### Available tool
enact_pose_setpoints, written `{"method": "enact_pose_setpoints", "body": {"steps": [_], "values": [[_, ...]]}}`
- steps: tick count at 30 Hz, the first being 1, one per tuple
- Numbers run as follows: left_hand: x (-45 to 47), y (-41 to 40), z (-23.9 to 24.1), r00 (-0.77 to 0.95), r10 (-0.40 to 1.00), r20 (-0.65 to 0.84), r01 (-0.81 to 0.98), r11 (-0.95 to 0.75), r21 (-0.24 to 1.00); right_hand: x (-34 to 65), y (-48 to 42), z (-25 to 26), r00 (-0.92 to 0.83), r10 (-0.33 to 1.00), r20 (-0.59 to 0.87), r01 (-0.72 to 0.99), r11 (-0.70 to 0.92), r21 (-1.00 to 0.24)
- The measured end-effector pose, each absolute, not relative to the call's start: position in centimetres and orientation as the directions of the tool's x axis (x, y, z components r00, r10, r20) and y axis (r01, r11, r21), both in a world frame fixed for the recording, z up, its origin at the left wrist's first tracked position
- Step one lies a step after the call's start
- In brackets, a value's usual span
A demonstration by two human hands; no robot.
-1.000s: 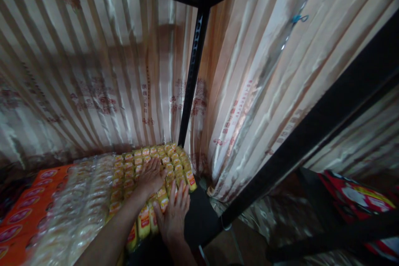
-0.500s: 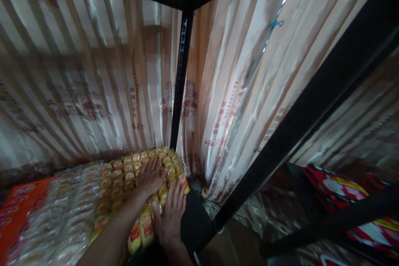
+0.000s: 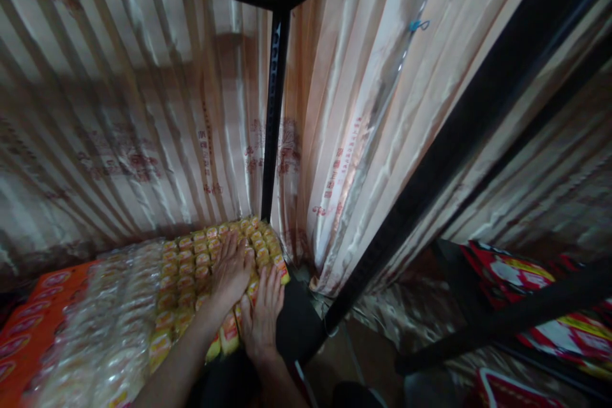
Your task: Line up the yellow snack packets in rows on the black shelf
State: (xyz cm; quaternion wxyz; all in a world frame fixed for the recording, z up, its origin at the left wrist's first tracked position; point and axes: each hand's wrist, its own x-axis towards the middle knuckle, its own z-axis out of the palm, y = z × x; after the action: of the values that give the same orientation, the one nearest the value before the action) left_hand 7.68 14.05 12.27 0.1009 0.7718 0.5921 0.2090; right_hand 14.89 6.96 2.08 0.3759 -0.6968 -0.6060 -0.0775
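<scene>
View from the head camera into the corner of a black shelf rack. Lower centre of the frame: the left hand [image 3: 233,273] lies palm down on a block of yellow packets [image 3: 191,261], its fingers spread flat and closed on nothing. Just below and to the right of it, the right hand [image 3: 262,317] also lies flat, fingers apart and extended. Its fingertips rest on the right edge of the same block, and its heel is over the dark shelf board [image 3: 299,331]. The yellow packets stand in tight rows in the back corner of the shelf, touching the foot of the upright black post [image 3: 273,115]. To their left lies a row of clear-wrapped packets [image 3: 119,312], and beyond those, at the lower left edge, orange packs [image 3: 33,325]. A striped, glossy curtain [image 3: 143,108] fills the background on both sides of the post. A black beam [image 3: 454,140] crosses the right half diagonally. Red packs [image 3: 516,277] lie at the lower right, well apart from the hands.
</scene>
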Motion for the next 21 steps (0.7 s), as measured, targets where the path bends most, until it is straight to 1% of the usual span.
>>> {"method": "enact_pose_setpoints", "body": {"steps": [3, 5, 6, 8, 10, 13, 15, 16, 18, 19, 21], "values": [[7.7, 9.0, 12.5, 0.084, 0.950, 0.301, 0.782, -0.250, 0.571, 15.3, 5.3, 2.6, 0.269, 0.759, 0.593, 0.859, 0.088, -0.504], [7.7, 4.9, 11.8, 0.018, 0.948, 0.317, 0.704, -0.238, 0.670, 15.7, 3.7, 2.8, 0.274, 0.736, 0.619, 0.821, 0.156, -0.549], [7.6, 2.7, 11.0, 0.007, 0.953, 0.303, 0.664, -0.231, 0.711, 16.0, 2.7, 2.8, 0.270, 0.724, 0.635, 0.804, 0.193, -0.563], [7.5, -1.5, 8.6, 0.033, 0.973, 0.227, 0.598, -0.201, 0.776, 16.4, 0.5, 2.4, 0.247, 0.711, 0.658, 0.780, 0.257, -0.570], [7.1, -5.4, 5.4, 0.044, 0.988, 0.147, 0.559, -0.146, 0.816, 16.6, -2.1, 1.1, 0.217, 0.729, 0.650, 0.767, 0.284, -0.575], [6.4, -9.9, 0.6, 0.061, 0.998, 0.026, 0.561, -0.056, 0.826, 16.4, -6.2, -1.9, 0.149, 0.808, 0.570, 0.751, 0.282, -0.597], [5.8, -11.7, -1.7, 0.003, 0.997, -0.077, 0.585, 0.061, 0.809, 16.0, -8.5, -3.8, 0.091, 0.849, 0.520, 0.754, 0.282, -0.593], [5.5, -12.2, -2.6, -0.018, 0.989, -0.148, 0.598, 0.129, 0.791, 15.8, -9.3, -4.6, 0.066, 0.880, 0.471, 0.758, 0.262, -0.598], [4.5, -12.3, -3.8, -0.041, 0.950, -0.310, 0.643, 0.263, 0.719, 15.1, -10.3, -5.5, 0.035, 0.933, 0.358, 0.764, 0.206, -0.611], [4.0, -12.0, -4.2, -0.030, 0.923, -0.384, 0.684, 0.299, 0.665, 14.7, -10.4, -5.7, 0.019, 0.957, 0.288, 0.764, 0.172, -0.622], [2.7, -11.2, -4.9, 0.047, 0.904, -0.424, 0.783, 0.230, 0.578, 13.7, -10.1, -5.8, -0.014, 0.990, 0.139, 0.750, 0.103, -0.653]]}}
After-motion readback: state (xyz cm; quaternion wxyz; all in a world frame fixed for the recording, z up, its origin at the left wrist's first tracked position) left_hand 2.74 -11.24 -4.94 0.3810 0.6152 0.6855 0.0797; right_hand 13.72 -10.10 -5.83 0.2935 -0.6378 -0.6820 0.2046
